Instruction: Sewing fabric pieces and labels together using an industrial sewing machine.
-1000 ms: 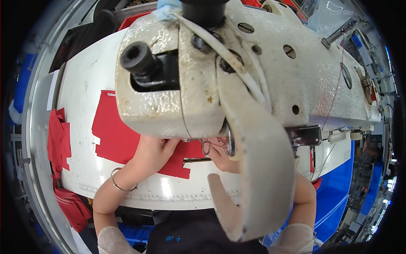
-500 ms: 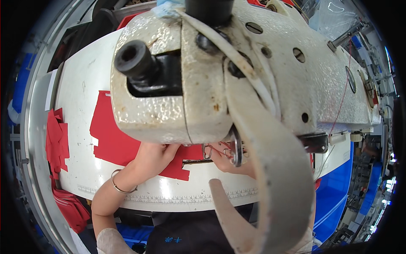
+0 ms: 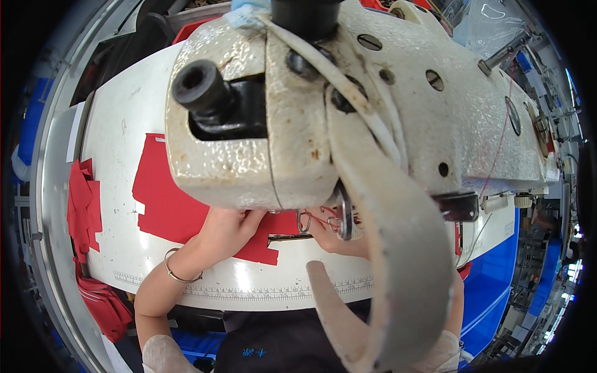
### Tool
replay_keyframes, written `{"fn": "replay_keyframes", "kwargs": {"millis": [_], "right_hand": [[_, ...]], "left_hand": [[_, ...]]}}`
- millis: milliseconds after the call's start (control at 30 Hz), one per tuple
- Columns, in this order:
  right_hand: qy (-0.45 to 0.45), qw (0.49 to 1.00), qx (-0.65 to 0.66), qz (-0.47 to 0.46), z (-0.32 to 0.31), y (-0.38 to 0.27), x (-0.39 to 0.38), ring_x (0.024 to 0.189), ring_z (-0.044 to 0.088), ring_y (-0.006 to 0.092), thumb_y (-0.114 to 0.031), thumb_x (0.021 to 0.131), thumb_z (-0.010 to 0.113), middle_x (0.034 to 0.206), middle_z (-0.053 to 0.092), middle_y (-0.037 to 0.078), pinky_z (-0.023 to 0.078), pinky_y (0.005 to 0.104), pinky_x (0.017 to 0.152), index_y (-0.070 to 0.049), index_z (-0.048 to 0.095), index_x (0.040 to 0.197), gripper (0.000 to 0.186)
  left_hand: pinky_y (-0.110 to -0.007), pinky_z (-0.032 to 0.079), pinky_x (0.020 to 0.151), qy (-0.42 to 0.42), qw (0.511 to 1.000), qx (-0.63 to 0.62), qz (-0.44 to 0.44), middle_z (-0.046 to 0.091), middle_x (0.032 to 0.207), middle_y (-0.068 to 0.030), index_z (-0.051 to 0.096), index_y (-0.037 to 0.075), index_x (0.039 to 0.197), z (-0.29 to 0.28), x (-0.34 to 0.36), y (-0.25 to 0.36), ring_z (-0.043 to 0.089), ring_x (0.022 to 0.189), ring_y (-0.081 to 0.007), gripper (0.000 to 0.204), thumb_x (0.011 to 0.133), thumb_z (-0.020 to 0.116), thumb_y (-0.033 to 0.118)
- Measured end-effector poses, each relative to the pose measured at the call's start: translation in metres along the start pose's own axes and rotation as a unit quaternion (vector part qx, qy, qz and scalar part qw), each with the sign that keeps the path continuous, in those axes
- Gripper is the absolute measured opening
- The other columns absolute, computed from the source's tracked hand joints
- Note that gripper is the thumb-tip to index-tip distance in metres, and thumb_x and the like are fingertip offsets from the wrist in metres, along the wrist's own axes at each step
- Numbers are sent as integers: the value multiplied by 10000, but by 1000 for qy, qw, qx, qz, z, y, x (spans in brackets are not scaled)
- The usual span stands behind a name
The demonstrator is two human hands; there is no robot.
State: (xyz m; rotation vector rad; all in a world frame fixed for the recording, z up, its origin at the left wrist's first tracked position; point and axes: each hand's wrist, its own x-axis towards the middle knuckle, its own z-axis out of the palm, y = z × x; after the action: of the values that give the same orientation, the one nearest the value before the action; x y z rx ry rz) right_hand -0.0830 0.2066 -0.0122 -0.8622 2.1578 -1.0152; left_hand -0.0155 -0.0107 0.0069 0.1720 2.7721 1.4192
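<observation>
A white sewing machine head point(image 3: 217, 174) fills the upper view. My left hand point(image 3: 227, 233), a bangle point(image 3: 177, 273) at its wrist, rests on a red fabric panel point(image 3: 168, 211) just under the head; its fingers are curled, with their tips and anything between them hidden. My right hand point(image 3: 333, 239) is beside the metal presser parts and red thread point(image 3: 317, 217) at the needle area, mostly behind a broad pale curved band point(image 3: 404, 261), so its grip is unclear.
The white worktop point(image 3: 115, 161) carries folded red pieces point(image 3: 84, 205) at left, with more red fabric point(image 3: 102, 304) hanging lower down. A printed ruler strip runs along the near edge. A blue tray point(image 3: 491, 286) sits at right, and a red bin point(image 3: 189, 28) behind.
The machine looks slightly larger and lower than a second ago, as the view has shifted. Both hands stay in about the same place.
</observation>
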Motion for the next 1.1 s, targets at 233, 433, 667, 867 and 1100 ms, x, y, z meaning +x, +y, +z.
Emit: {"fn": "replay_keyframes", "kwargs": {"millis": [233,433,667,867,1100], "right_hand": [[13,1000,-21,18,-5,-6,-4,800,644,318,-137,677,674,863,653,136,515,395,677,-95,603,1072,404],[83,993,37,-77,19,8,4,800,642,313,-129,726,665,863,657,124,510,398,671,-98,625,1006,284],[146,979,-58,-129,19,13,-6,700,612,288,-110,732,640,788,627,111,479,380,580,-87,633,915,185],[119,941,-223,-224,13,20,-8,655,583,242,-124,631,635,746,587,94,445,362,492,-79,638,836,211],[147,901,-299,-278,10,18,-8,705,580,214,-124,573,623,771,584,86,445,348,471,-54,634,761,201]], "left_hand": [[-340,487,652,-14,999,0,-38,650,837,-167,638,-30,960,0,2,4,615,703,-261,148,826,576,-40],[-385,489,638,9,991,94,90,629,773,-165,641,-24,913,1,4,1,609,662,-319,139,781,598,-40],[-396,498,555,30,960,198,193,609,675,-124,629,-6,812,14,1,-3,605,577,-315,166,655,669,-38],[-376,523,583,39,978,120,166,650,778,-134,656,-9,835,23,-4,-25,634,648,-299,229,609,669,-48],[-386,527,651,52,957,168,230,668,923,-144,678,-27,919,31,-4,-31,644,760,-290,364,556,657,-39]]}}
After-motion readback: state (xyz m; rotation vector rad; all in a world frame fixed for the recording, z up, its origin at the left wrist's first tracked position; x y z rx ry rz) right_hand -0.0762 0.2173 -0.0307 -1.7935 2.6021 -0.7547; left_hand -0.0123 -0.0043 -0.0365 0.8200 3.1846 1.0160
